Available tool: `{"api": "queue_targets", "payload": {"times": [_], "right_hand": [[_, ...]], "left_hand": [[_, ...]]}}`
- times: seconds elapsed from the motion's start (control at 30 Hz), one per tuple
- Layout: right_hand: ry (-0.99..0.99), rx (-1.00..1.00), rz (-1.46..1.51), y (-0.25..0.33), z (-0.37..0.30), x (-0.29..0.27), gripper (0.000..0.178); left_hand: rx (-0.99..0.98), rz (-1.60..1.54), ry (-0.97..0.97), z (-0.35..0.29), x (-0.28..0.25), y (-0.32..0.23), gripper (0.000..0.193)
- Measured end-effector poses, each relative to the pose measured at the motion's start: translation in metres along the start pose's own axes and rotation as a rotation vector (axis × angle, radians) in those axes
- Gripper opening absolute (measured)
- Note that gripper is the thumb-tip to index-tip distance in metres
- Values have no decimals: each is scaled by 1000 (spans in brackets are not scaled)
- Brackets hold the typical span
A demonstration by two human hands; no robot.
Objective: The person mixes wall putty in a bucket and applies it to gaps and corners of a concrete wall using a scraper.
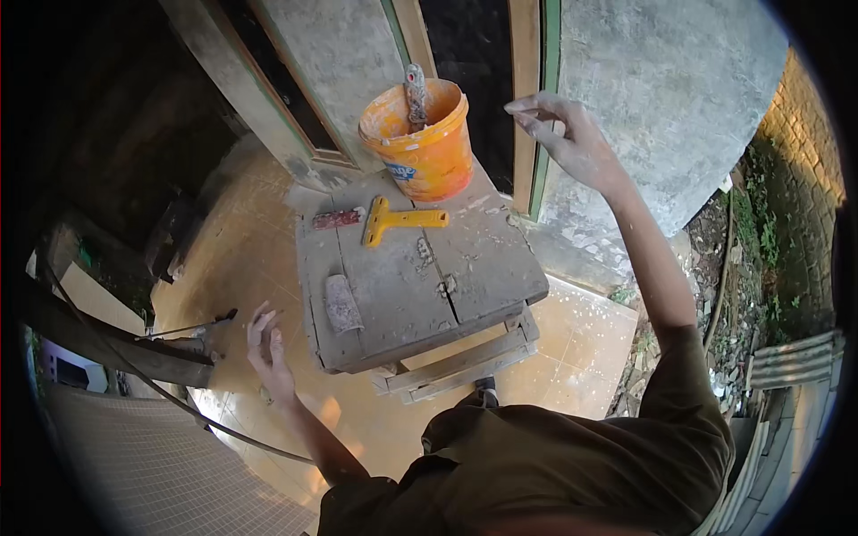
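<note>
My right hand (572, 143), dusted with pale powder, is raised in front of the wall, right of an orange bucket (429, 170). Its fingers are bent, the thumb slightly apart, and nothing shows between them. Low on the left, my left hand (271, 353) hangs beside the worn wooden table (402, 313) with loosely curled, separated fingers, touching nothing. The smeared bucket stands at the table's far end, and a caked tool handle (416, 94) sticks up from it. Before it lie a yellow T-shaped scraper (402, 218) and a red, plaster-spotted piece (338, 219). A greyish-purple worn piece (341, 304) rests near the left edge.
A patchy plastered wall (657, 98) with wood-framed openings rises behind the table. Tan floor tiles (572, 339) surround it, spattered white on the right. Rubble and plants (760, 232) line the right side. A dark cable (161, 384) curves across the left.
</note>
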State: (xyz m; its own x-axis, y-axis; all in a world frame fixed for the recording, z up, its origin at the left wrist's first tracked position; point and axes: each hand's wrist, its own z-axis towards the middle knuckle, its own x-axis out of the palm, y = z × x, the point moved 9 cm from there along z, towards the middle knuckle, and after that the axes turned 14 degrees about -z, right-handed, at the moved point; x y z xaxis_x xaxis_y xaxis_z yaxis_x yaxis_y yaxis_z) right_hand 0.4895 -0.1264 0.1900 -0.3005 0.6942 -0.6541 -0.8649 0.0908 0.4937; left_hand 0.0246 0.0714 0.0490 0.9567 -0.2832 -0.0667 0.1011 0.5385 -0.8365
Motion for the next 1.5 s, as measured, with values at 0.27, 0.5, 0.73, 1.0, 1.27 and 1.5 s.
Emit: {"api": "queue_targets", "payload": {"times": [0.27,0.5,0.73,1.0,1.27,1.5], "right_hand": [[671,-376,-178,77,129,137,32],[1398,-81,-275,50,102,213,33],[1417,-170,-264,61,97,214,25],[1321,-259,-401,59,103,220,25],[1223,-284,-486,62,106,219,27],[1149,-246,-643,51,124,228,29]], "left_hand": [[348,274,494,98,105,-104,27],[340,185,608,121,171,-91,27],[352,214,636,132,172,-80,23],[311,170,615,139,168,-79,21],[371,233,649,140,176,-82,21],[298,242,727,151,207,-58,39]]}}
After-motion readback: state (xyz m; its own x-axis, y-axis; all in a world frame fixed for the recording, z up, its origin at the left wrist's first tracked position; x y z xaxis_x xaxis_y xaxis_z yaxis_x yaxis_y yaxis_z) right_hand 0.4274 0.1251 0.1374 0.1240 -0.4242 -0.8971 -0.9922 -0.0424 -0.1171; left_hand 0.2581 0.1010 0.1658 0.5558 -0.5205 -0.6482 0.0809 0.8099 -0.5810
